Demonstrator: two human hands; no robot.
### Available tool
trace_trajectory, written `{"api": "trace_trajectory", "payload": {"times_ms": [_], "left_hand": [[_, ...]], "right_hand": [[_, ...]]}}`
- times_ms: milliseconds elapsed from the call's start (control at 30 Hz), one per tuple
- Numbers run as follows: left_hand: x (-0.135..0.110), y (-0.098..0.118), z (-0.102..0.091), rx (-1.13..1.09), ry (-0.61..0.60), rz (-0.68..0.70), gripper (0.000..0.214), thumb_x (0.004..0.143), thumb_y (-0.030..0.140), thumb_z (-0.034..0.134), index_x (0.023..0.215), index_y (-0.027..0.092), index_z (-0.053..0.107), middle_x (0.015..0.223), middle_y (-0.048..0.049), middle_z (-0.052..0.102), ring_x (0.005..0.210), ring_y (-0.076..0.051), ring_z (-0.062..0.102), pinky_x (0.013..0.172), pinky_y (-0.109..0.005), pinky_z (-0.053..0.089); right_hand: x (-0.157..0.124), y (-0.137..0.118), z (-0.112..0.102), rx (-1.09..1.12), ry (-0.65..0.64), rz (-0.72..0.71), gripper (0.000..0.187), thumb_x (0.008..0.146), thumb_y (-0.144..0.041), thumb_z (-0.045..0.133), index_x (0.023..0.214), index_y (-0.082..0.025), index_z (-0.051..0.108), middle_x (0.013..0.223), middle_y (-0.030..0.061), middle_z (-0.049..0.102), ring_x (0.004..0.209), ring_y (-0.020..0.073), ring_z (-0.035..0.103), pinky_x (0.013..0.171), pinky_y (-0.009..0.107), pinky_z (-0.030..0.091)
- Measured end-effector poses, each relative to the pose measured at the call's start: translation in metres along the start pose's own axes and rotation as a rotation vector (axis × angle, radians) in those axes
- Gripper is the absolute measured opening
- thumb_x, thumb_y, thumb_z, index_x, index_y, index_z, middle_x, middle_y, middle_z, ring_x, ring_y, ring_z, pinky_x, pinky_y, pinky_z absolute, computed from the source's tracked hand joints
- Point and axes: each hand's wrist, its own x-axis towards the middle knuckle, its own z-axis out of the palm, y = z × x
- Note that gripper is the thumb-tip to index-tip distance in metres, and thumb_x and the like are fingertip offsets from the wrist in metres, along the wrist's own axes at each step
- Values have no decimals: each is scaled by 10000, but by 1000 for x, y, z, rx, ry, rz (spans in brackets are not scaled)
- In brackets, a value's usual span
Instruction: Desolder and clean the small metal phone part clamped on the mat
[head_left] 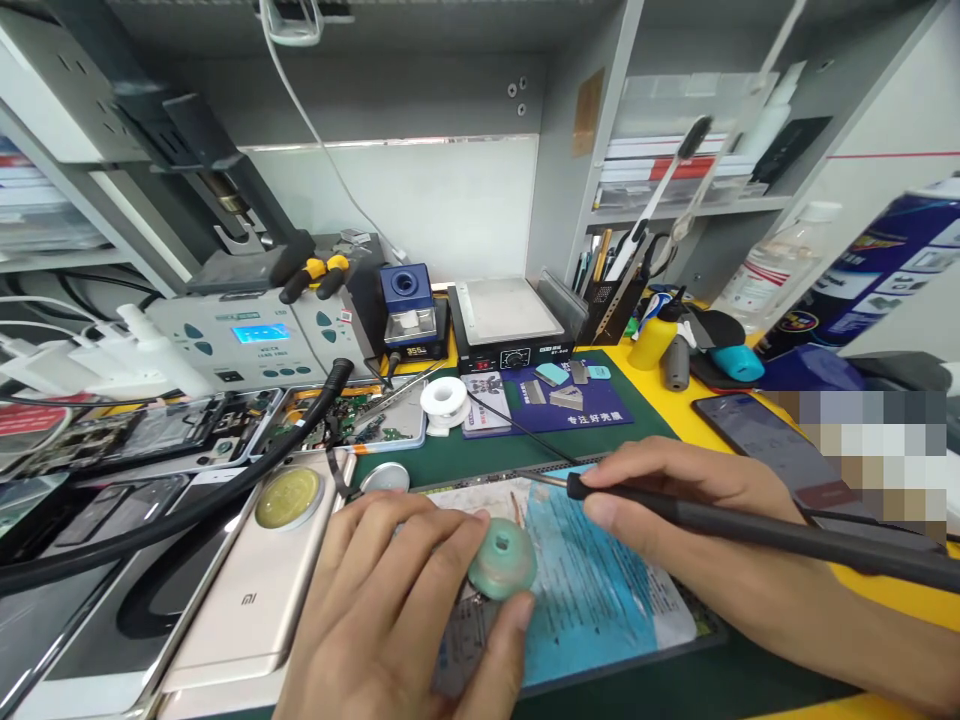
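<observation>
My left hand (pixel 390 610) is closed around a squat, round, pale green thing (pixel 504 560) with a small hole in its middle, gripped between thumb and fingers. Its exact kind is not clear. In my right hand (pixel 675 510) is a black soldering iron (pixel 720 528), held like a pen, its metal tip pointing left. Both hands are over a flat device (pixel 592 580) with a blue and white face and strips of circuit board along its edges. The tip hovers at or near its upper edge; contact cannot be told.
Behind stand a hot-air station (pixel 262 345), a small blue soldering station (pixel 409 310) and a heating plate (pixel 506 315). A white spool (pixel 445 402) and blades on a purple card (pixel 600 415) lie nearer. Phones (pixel 240 600) and a thick black hose (pixel 225 520) crowd the left.
</observation>
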Motion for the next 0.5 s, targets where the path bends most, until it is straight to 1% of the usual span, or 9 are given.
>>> {"api": "trace_trajectory", "payload": {"times_ms": [100, 167, 233, 333, 433, 500], "left_hand": [[-1, -2, 0, 14, -1, 6, 334, 913, 201, 759, 1234, 170, 669, 1111, -55, 695, 1117, -211, 563, 1055, -410, 448], [0, -2, 1, 15, -17, 1, 335, 910, 199, 765, 1231, 176, 673, 1114, -51, 701, 1116, -207, 566, 1056, -404, 457], [0, -2, 1, 14, -23, 7, 339, 907, 200, 768, 1233, 181, 677, 1115, -47, 708, 1119, -204, 571, 1050, -397, 470], [1, -1, 2, 21, 10, 11, 340, 899, 205, 772, 1225, 174, 682, 1100, -50, 715, 1120, -206, 571, 1044, -397, 476], [1, 0, 3, 18, 31, -14, 326, 895, 193, 777, 1206, 165, 683, 1081, -50, 712, 1104, -200, 576, 1039, -393, 481], [0, -1, 2, 20, 28, -8, 343, 890, 193, 785, 1216, 160, 683, 1084, -53, 710, 1102, -203, 580, 1044, -399, 483]], "right_hand": [[-5, 5, -4, 8, -28, -35, 133, 951, -272, 728, 1043, -295, 820, 983, 58, 844, 818, 232, 808, 515, 234, 562], [-10, 10, -4, -21, -21, -100, 167, 937, -214, 718, 1065, -292, 792, 939, 53, 838, 758, 217, 796, 524, 242, 560], [-14, 14, 0, -51, 27, -188, 180, 912, -172, 735, 1042, -293, 762, 882, 46, 829, 718, 212, 792, 556, 252, 578], [-16, 17, 6, -49, 98, -306, 247, 876, -128, 756, 1040, -312, 736, 856, 39, 828, 748, 233, 815, 591, 267, 602], [-12, 13, 10, -32, 145, -358, 312, 840, -93, 753, 1048, -324, 720, 806, 20, 820, 696, 222, 812, 567, 258, 608], [-7, 8, 9, -55, 135, -370, 311, 820, -74, 736, 1008, -321, 714, 755, 3, 812, 644, 206, 802, 551, 241, 613]]}}
